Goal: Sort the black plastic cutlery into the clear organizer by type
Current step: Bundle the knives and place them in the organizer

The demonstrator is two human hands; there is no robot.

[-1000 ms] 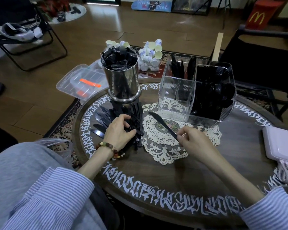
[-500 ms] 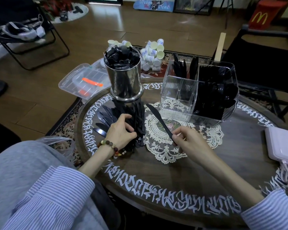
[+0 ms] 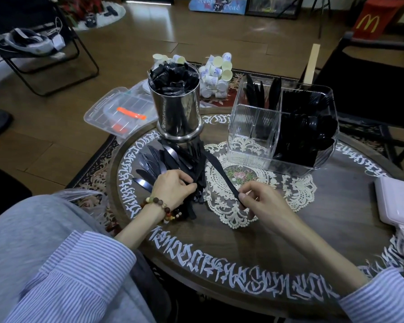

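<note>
The right hand (image 3: 264, 201) pinches the handle end of a black knife (image 3: 222, 174) between thumb and fingers. The knife's long axis runs from the hand toward 11 o'clock, blade tip away from the person, over the lace doily (image 3: 261, 203). The left hand (image 3: 173, 188) rests on the cutlery pile (image 3: 175, 162), fingers curled around some of the handles; exactly which pieces it grips cannot be told.

The pile lies at 9 o'clock from the right hand, fanned out on the surface (image 3: 266, 243) just in front of a steel canister (image 3: 176, 110) filled with black packets. The clear organizer (image 3: 282, 127) stands at 1 o'clock from the right hand, near but apart. Its rear left compartment holds upright knives, its right compartment is packed with dark cutlery, and its front left compartment appears empty.

The right hand is the nearer hand to the organizer. The coming move likely requires lifting the knife, tipping it upright, and lowering it into the rear left compartment.
</note>
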